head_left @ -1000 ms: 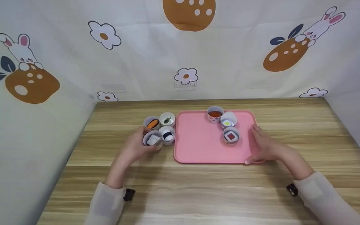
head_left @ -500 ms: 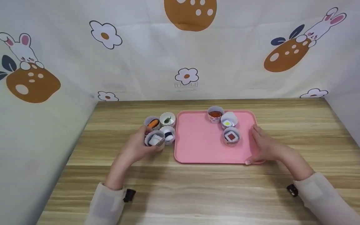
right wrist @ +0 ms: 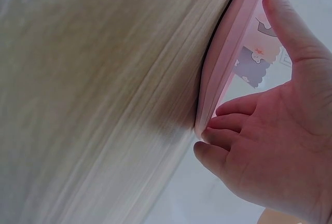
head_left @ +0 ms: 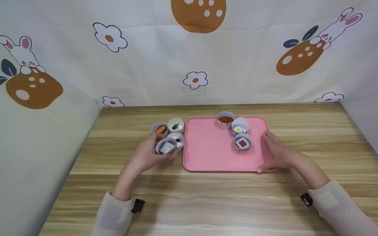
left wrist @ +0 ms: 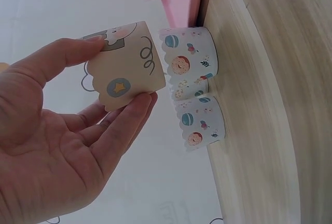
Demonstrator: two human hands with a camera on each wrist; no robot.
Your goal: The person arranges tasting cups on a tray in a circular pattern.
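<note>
My left hand (head_left: 149, 153) grips a scalloped paper cup (head_left: 167, 147) between thumb and fingers, a white piece inside. In the left wrist view this cup (left wrist: 126, 63) is peach with a star print. Right behind it are three cups: one with an orange piece (head_left: 160, 129), one with a green-topped piece (head_left: 176, 126), and one with a black-banded white piece (head_left: 178, 140), partly hidden. My right hand (head_left: 279, 152) holds the pink tray (head_left: 208, 155) at its near right corner, thumb on the front edge, fingers along the right rim.
On the tray stand three more cups, holding a red-orange piece (head_left: 225, 120), a white piece with a yellow centre (head_left: 239, 128) and a white-edged roll with a red centre (head_left: 242, 143). A printed curtain (head_left: 149, 65) encloses the wooden table (head_left: 215, 203) behind and at both sides.
The left hand has carried its cup to the right, closer to the tray's left edge, and it now covers more of the black-banded piece's cup. Right hand and tray stay put.
</note>
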